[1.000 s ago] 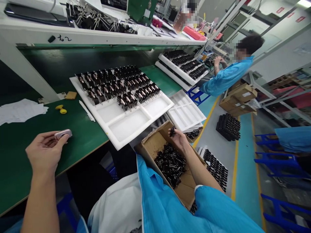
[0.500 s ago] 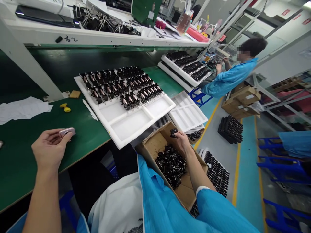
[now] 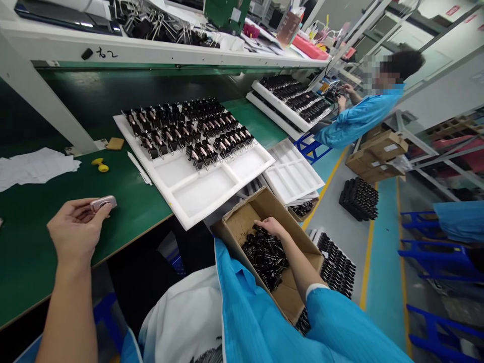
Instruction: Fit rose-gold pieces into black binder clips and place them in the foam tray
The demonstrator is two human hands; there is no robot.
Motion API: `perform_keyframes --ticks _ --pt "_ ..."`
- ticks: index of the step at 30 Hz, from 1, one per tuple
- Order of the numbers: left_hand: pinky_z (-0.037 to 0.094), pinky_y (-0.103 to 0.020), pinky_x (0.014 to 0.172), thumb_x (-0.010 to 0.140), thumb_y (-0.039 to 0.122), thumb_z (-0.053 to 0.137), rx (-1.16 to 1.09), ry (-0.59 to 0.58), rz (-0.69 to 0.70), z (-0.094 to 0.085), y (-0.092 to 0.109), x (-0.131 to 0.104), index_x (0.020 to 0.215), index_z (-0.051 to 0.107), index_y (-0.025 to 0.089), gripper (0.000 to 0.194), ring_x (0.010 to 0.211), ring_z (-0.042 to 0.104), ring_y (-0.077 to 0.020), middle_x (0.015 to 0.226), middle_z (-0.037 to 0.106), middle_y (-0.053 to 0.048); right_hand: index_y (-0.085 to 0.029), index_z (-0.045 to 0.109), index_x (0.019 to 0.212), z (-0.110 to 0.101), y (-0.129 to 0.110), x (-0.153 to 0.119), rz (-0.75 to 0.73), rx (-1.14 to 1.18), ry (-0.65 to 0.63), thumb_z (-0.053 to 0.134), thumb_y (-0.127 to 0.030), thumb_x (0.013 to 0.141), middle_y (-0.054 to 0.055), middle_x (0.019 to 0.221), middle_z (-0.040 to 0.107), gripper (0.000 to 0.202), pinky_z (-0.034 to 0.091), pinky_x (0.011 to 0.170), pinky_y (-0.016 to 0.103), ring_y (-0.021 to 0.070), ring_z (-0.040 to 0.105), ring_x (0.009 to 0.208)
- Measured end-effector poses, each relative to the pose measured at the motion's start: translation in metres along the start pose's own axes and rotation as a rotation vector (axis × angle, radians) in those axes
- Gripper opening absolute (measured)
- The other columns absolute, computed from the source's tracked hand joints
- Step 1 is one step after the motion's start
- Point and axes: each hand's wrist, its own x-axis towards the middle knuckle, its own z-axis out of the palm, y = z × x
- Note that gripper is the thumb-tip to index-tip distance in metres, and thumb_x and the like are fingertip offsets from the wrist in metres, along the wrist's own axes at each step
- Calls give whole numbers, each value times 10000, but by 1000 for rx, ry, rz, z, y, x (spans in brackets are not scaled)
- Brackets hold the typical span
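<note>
A green bench [image 3: 128,222] is topped by a white tray [image 3: 204,191], with a cardboard box [image 3: 242,217] placed alongside. The right hand [image 3: 273,228] is held at loose black clips [image 3: 264,257] inside; whether its grip has one cannot be told. Over the bench, a small metal piece [image 3: 103,202] is pinched in the left hand's [image 3: 77,227] grip.

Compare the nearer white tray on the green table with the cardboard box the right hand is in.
The white tray is shallow and divided into compartments; the cardboard box is deeper and shows no dividers. In the tray, black clips stand in rows; in the box, clips lie in a loose heap. Both hold black clips.
</note>
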Motion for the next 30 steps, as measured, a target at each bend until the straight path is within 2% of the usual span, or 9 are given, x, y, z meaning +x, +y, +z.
perform_keyframes --ticks 3,8,13,18,22,24,26,28,30 --pt "609 -585 907 801 445 801 -1 1 0 0 0 0 1109 704 271 368 1064 730 -386 1094 764 -85 -179 560 601 2 10 3 60 -128 -34 923 -479 637 -48 408 440 473 267 330 204 88 373 347" --pt "618 -552 905 780 439 813 -1 12 2 1 -6 2 1114 710 256 394 1025 746 -353 1066 761 -81 -173 602 693 2 8 5 126 -201 -176 958 -382 616 -33 495 541 420 433 401 202 112 504 422" --pt "672 -493 755 578 363 904 -12 103 13 4 -19 12 987 735 142 495 749 756 -291 869 765 -88 -163 586 690 3 -6 -3 132 -166 -256 979 -423 593 -26 561 555 481 462 407 209 112 524 444" --pt "644 -328 689 584 298 911 -97 94 -31 4 -18 13 978 716 133 470 733 739 -218 880 761 -90 -166 665 832 2 -36 -30 -82 -67 -228 824 -661 742 21 757 638 528 501 480 234 103 524 516" --pt "622 -283 661 623 314 899 -231 75 -64 4 -8 8 915 691 159 390 740 734 -200 864 752 -81 -183 719 743 13 -83 -57 -501 1 -109 768 -584 843 102 865 713 417 566 728 316 233 660 824" --pt "631 -303 667 623 336 903 -301 79 -72 2 -6 7 881 679 173 378 759 739 -216 858 744 -73 -206 733 757 35 -116 -72 -663 84 -167 790 -523 843 109 916 735 333 554 872 381 282 673 944" --pt "640 -329 695 617 343 917 -372 71 -84 0 -5 6 856 671 182 379 793 747 -235 874 743 -75 -234 762 953 73 -154 -89 -739 182 -301 829 -479 817 98 953 751 288 545 917 431 301 688 966" --pt "644 -350 733 617 339 930 -449 61 -101 -4 -6 5 860 676 181 386 821 752 -247 893 747 -80 -259 715 1207 124 -191 -105 -766 288 -445 875 -451 775 82 978 765 500 553 921 456 306 702 979" --pt "641 -365 766 618 337 942 -526 63 -132 -7 -7 4 894 694 173 406 845 752 -250 910 755 -85 -249 690 1269 181 -225 -115 -744 381 -574 906 -459 738 75 990 772 610 568 913 446 300 709 996"
